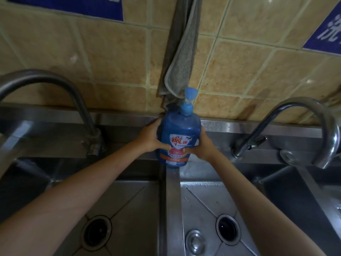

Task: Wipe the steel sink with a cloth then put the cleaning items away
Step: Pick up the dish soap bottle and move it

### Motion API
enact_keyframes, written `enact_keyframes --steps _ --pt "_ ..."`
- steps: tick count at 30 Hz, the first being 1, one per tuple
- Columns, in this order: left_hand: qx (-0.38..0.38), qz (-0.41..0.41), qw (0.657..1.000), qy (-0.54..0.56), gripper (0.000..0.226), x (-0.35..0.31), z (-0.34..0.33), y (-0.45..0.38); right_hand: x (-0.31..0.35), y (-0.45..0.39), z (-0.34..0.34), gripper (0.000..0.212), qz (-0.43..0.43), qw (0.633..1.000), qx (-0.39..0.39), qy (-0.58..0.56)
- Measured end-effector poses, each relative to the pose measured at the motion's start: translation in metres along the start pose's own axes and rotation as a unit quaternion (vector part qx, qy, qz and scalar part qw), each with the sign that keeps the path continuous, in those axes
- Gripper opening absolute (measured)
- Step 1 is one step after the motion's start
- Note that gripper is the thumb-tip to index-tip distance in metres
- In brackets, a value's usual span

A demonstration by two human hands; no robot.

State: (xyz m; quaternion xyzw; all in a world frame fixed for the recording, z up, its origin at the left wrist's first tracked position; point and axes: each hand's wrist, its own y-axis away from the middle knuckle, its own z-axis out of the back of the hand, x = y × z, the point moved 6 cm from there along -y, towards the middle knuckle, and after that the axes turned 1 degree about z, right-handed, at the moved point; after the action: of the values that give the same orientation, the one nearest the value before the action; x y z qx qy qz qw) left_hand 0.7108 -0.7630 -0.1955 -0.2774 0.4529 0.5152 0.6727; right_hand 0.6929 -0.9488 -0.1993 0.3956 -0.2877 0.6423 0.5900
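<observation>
The steel sink [172,196] filled the lower view, two basins split by a divider ridge. Above that ridge a grey cloth [180,61] hung down the tiled wall [110,61]. The blue pump bottle of dish detergent [178,139] stood at the ridge's back end, clasped by the left hand [148,138] and right hand [203,146], both closed around its sides. Nearly full, it probably felt heavy, rigid and perhaps slick; a two-sided body grip seemed safer than the pump head [190,93].
</observation>
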Motion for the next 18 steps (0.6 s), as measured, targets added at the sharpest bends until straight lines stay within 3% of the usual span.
enact_keyframes --steps 11,18 --pt "0.022 0.009 1.000 0.020 0.097 -0.003 -0.003 0.004 -0.003 -0.003 0.000 0.098 0.016 1.000 0.002 0.001" --pt "0.026 0.006 0.999 -0.021 0.114 -0.001 -0.008 0.005 -0.015 -0.004 -0.003 0.108 0.013 0.999 0.012 0.035"
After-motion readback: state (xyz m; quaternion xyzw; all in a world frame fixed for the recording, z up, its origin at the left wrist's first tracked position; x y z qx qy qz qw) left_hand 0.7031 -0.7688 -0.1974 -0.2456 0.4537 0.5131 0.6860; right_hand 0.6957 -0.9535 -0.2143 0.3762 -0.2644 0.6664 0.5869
